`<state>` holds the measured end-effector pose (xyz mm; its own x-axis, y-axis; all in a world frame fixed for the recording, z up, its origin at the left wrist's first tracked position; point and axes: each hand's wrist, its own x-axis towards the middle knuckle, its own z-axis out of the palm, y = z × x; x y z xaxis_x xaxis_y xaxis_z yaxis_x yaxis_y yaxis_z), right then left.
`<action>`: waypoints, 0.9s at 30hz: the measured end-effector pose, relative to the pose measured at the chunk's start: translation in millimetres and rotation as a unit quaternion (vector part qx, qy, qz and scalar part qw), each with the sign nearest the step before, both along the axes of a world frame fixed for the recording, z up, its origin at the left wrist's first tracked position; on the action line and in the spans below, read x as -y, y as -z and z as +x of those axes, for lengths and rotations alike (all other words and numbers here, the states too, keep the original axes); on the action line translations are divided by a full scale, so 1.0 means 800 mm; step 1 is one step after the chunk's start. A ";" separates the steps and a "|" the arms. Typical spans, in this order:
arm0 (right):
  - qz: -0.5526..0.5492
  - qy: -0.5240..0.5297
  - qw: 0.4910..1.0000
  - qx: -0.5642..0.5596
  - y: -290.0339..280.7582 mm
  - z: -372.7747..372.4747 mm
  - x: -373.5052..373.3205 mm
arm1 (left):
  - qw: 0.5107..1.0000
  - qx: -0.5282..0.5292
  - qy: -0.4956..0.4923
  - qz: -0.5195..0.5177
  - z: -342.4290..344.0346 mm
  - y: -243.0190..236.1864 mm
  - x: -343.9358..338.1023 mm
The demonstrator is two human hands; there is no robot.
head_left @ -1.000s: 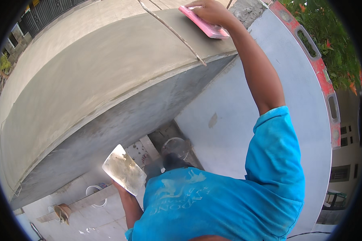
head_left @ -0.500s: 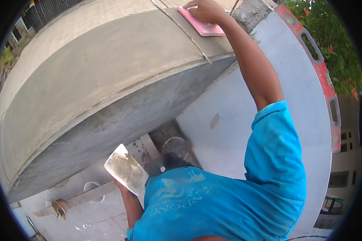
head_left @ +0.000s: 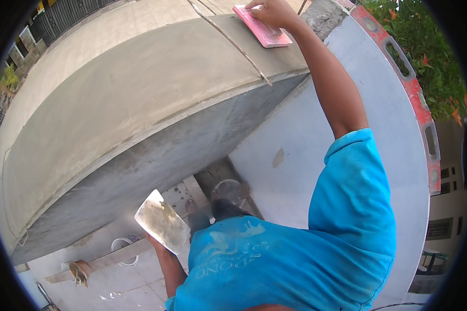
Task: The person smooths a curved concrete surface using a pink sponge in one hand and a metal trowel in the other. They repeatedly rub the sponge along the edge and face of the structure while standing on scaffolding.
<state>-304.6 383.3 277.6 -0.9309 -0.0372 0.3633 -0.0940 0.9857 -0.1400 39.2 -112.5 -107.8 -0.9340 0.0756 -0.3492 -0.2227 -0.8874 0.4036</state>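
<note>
to the right of the stick (head_left: 233, 43) crossing the plastered wall top (head_left: 114, 88), the right grip (head_left: 275, 14) is closed on a pink float (head_left: 258, 30) that appears flat against that surface, so the step in hand looks like smoothing the finish. well below the stick and to its left, the left grip (head_left: 154, 242), its fingers mostly hidden, seems to grasp a smeared white board (head_left: 162, 222). the next move, as i judge it, calls for light, even pressure, with the float's edge clear of the stick.
</note>
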 end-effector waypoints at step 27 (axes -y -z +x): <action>-0.006 -0.024 0.999 0.022 0.029 -0.029 0.009 | 0.991 0.071 -0.064 -0.092 0.009 -0.015 0.002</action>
<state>-328.1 375.9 254.5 -0.9434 -0.0772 0.3225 -0.1339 0.9784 -0.1575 46.1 -114.0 -95.6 -0.8721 -0.1178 -0.4749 -0.1795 -0.8259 0.5344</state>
